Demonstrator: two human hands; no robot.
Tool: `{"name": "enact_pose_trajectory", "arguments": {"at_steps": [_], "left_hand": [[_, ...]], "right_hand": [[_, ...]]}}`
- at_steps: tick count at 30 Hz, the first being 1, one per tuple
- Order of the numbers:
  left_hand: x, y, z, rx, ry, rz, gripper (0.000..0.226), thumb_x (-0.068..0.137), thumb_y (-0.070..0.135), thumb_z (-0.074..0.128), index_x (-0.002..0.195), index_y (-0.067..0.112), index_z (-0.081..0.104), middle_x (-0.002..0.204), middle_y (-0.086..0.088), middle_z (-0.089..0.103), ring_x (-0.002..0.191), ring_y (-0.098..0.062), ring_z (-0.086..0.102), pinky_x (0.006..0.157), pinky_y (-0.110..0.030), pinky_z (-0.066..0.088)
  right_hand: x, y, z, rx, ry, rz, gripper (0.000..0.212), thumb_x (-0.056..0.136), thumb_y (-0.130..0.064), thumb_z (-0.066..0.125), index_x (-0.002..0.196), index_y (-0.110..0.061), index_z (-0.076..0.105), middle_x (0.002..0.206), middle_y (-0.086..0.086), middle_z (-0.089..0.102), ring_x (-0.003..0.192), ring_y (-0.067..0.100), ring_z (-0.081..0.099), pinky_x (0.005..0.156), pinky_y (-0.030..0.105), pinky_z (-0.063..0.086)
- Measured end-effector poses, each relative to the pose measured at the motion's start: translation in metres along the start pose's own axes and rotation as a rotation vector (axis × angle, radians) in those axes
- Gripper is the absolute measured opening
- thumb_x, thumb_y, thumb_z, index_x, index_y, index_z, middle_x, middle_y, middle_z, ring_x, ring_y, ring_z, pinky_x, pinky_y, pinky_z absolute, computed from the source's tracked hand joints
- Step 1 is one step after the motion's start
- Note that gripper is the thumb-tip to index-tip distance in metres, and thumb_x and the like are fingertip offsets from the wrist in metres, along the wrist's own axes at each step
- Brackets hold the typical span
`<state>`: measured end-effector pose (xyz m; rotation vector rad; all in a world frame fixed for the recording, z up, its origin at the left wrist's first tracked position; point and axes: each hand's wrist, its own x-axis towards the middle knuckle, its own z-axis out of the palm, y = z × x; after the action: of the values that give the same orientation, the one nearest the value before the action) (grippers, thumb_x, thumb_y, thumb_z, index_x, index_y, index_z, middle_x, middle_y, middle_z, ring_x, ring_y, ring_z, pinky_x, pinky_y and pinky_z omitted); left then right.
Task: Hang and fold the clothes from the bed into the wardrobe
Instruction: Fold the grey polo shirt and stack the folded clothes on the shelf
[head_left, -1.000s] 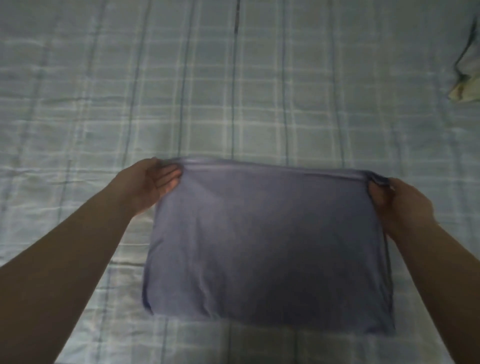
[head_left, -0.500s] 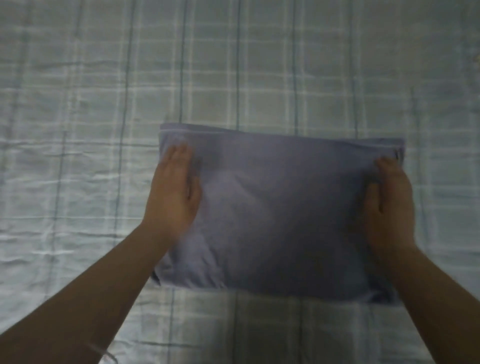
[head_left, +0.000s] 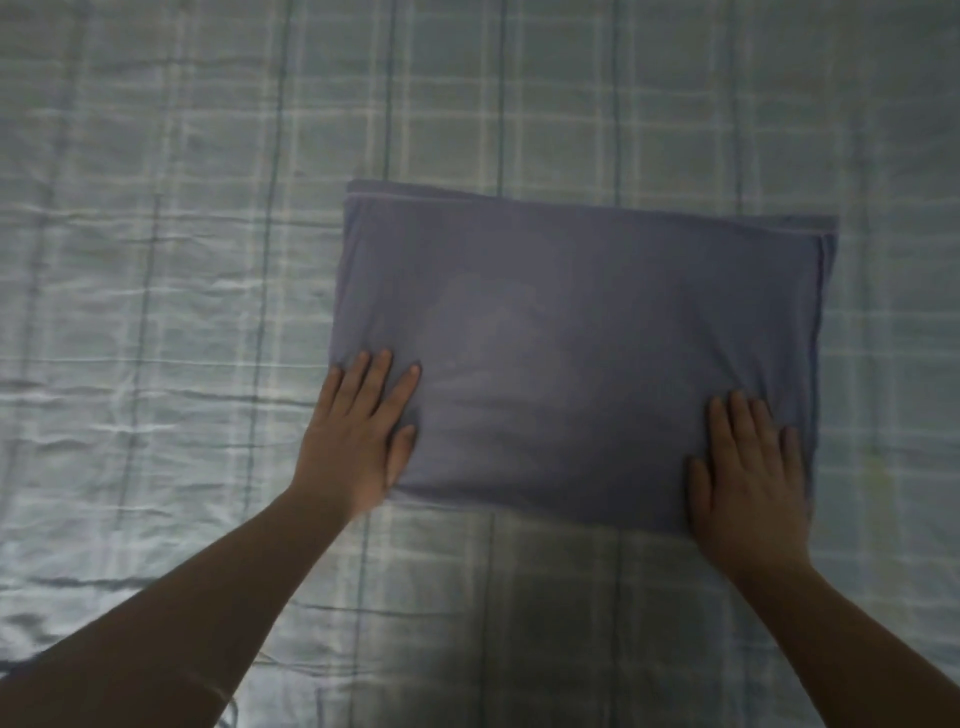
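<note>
Head view, looking down. Bed (head_left: 156, 260) fills the frame: pale checked sheet, creased, brighter at left. Folded cloth (head_left: 582, 353), grey-blue, lies flat on the sheet right of centre as a wide rectangle, slightly askew, with its far edge dropping toward the right.

Left hand (head_left: 358, 441): grip released, fingers straight and a little spread, pressed flat on the cloth's near left corner. The heel of the palm hangs over the edge onto the sheet. Right hand (head_left: 753, 478): grip released too, fingers straight and close together, flat on the near right corner, wrist past the near edge. The cloth spans the gap between the two hands and reaches well beyond the fingertips. Pale hem line (head_left: 571, 205) runs along the far edge.

Change: one second ago both hands pinched the far corners, holding that edge up. Half a second ago they lay flat, higher up the sides. Now both sit at the near corners, and the cloth is fully down.
</note>
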<state>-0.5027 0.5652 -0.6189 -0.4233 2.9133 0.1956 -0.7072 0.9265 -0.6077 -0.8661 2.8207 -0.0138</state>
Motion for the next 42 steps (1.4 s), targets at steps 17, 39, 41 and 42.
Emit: {"name": "enact_pose_trajectory", "arguments": {"at_steps": [17,39,41,42], "left_hand": [[0.074,0.120,-0.082,-0.209,0.102,0.078,0.042,0.090,0.023,0.046,0.120,-0.001,0.063,0.113,-0.020,0.065,0.108,-0.040,0.060,0.096,-0.043,0.048],[0.293,0.364,-0.055,-0.025,0.010,-0.202,0.061,0.099,0.053,0.046,0.133,0.004,0.052,0.119,-0.019,0.063,0.105,-0.030,0.063,0.080,-0.036,0.048],[0.294,0.363,-0.059,-0.208,-0.091,-0.252,0.038,0.098,0.041,0.052,0.125,0.014,0.050,0.110,-0.020,0.061,0.098,-0.030,0.062,0.072,-0.033,0.040],[0.296,0.363,-0.059,-0.275,-0.156,-0.271,0.033,0.098,0.035,0.051,0.124,0.015,0.047,0.111,-0.021,0.059,0.099,-0.031,0.061,0.073,-0.033,0.038]], "right_hand": [[-0.012,0.033,-0.061,0.412,0.106,0.358,0.045,0.081,-0.013,0.060,0.125,-0.004,0.058,0.122,0.020,0.061,0.113,0.041,0.053,0.096,0.049,0.045],[-0.018,0.061,-0.046,0.616,-0.290,0.562,0.044,0.087,-0.052,0.057,0.115,-0.026,0.037,0.114,-0.001,0.051,0.105,0.022,0.059,0.075,0.033,0.042],[-0.017,0.063,-0.044,0.608,-0.278,0.531,0.040,0.088,-0.050,0.057,0.112,-0.027,0.035,0.111,-0.001,0.051,0.103,0.022,0.059,0.075,0.033,0.042],[-0.017,0.063,-0.043,0.601,-0.267,0.520,0.038,0.088,-0.049,0.057,0.110,-0.027,0.034,0.109,-0.001,0.052,0.102,0.022,0.060,0.075,0.033,0.043]]}}
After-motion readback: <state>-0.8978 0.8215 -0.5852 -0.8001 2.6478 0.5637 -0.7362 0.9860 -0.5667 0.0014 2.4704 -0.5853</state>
